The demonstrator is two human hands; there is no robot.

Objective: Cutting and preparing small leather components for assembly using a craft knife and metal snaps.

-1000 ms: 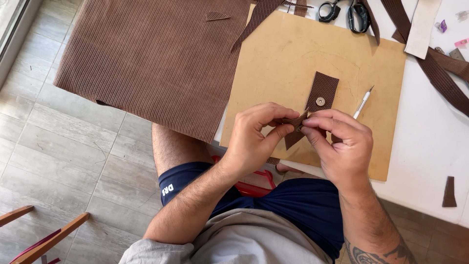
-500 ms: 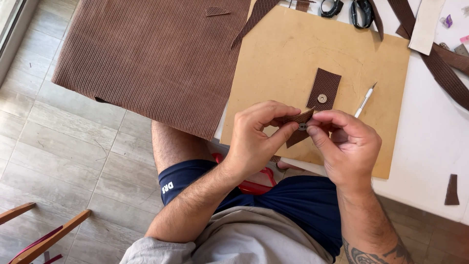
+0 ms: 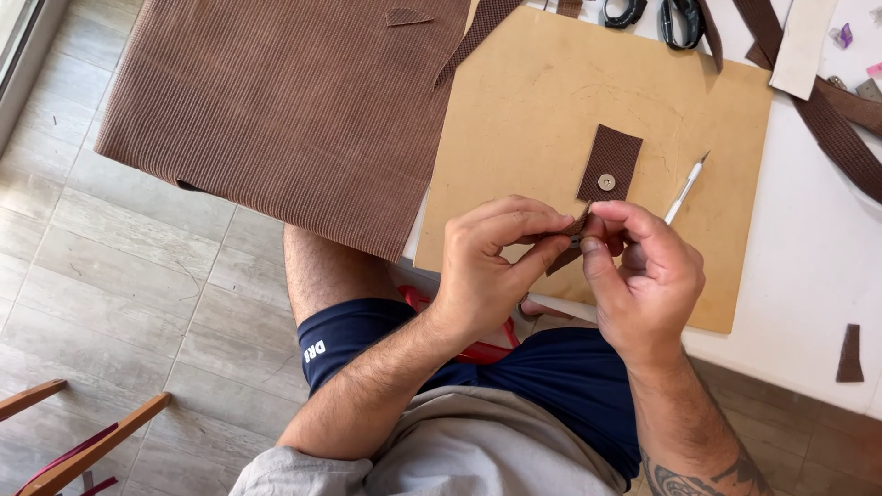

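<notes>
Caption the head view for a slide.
Both hands, left hand and right hand, pinch a small brown corduroy piece above a tan board.

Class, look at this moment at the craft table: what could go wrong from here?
1. The left hand and right hand pinch a small brown strip over the lap; it could slip and drop.
2. The craft knife lies close beyond the right hand; a careless reach might meet its point.

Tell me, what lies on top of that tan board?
On the tan board lie a small brown ribbed patch with a metal snap and a white craft knife. The hands cover its near edge.
</notes>
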